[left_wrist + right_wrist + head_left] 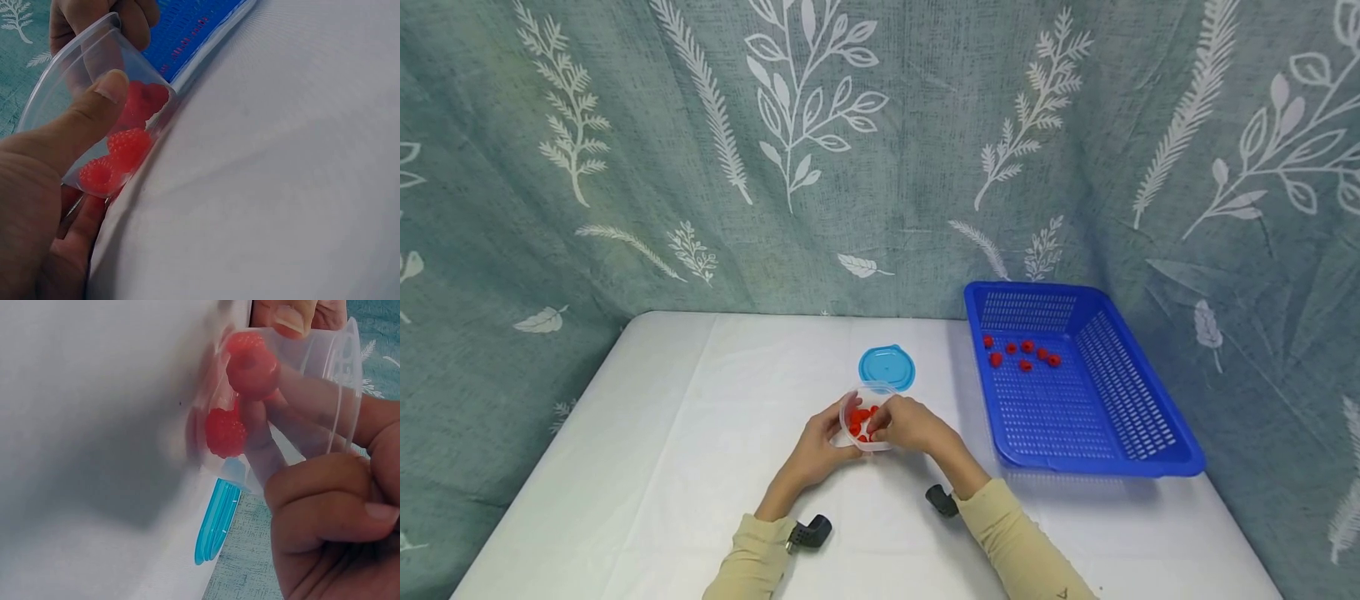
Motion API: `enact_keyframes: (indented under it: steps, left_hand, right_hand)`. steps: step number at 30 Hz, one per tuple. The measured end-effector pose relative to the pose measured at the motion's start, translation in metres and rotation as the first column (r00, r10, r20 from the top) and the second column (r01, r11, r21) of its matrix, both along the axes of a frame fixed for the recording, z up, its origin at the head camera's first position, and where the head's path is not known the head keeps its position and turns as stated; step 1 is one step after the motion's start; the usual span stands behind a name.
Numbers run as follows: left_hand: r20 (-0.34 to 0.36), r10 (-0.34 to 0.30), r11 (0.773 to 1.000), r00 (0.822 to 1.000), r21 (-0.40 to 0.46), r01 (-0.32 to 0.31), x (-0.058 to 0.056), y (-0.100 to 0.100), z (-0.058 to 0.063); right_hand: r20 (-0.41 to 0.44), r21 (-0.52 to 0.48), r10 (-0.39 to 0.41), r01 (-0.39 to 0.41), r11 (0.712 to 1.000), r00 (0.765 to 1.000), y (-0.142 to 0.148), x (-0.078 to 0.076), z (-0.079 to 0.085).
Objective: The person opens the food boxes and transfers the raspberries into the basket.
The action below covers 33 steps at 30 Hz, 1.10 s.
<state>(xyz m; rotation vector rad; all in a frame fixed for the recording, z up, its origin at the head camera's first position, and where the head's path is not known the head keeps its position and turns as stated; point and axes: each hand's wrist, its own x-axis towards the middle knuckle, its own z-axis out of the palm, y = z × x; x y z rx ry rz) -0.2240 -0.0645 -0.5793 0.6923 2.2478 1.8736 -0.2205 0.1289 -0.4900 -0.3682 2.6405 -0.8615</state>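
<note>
A clear plastic container [874, 447] stands on the white table, with several raspberries [103, 175] in its bottom. My left hand [822, 448] grips it from the left side, its thumb [100, 103] pressed against the outer wall. From the right, my right hand [913, 422] reaches over the rim with fingers inside the container. Through the wall in the right wrist view, its fingertips pinch a raspberry [253, 372], partly blurred by the plastic. Another raspberry [226, 433] lies close to those fingers. Just behind the container is a blue lid [887, 367], flat on the table.
A blue perforated basket [1097, 408] sits at the right side of the table, with several raspberries [1026, 347] in its far left part. Behind the table [700, 433] hangs a green curtain [910, 167] with white leaf prints.
</note>
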Motion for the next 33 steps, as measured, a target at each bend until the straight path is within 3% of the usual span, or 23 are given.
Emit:
enact_keyframes:
  steps: [9, 23, 33]
  left_hand:
    - [-0.015, -0.015, 1.000, 1.000, 0.000, 0.015, -0.001, 0.000, 0.001]
    - [-0.007, -0.003, 1.000, 1.000, -0.020, 0.003, -0.001, 0.000, 0.003]
    - [0.007, -0.008, 1.000, 1.000, -0.010, 0.008, 0.001, 0.000, 0.003]
  right_hand:
    - [-0.001, -0.069, 0.016, -0.016, 0.998, 1.000, 0.004, -0.001, -0.002]
    - [-0.039, -0.150, -0.051, 0.045, 0.988, 0.998, 0.006, 0.003, -0.010]
    - [-0.064, -0.183, -0.059, 0.046, 0.982, 0.996, 0.007, 0.002, -0.014]
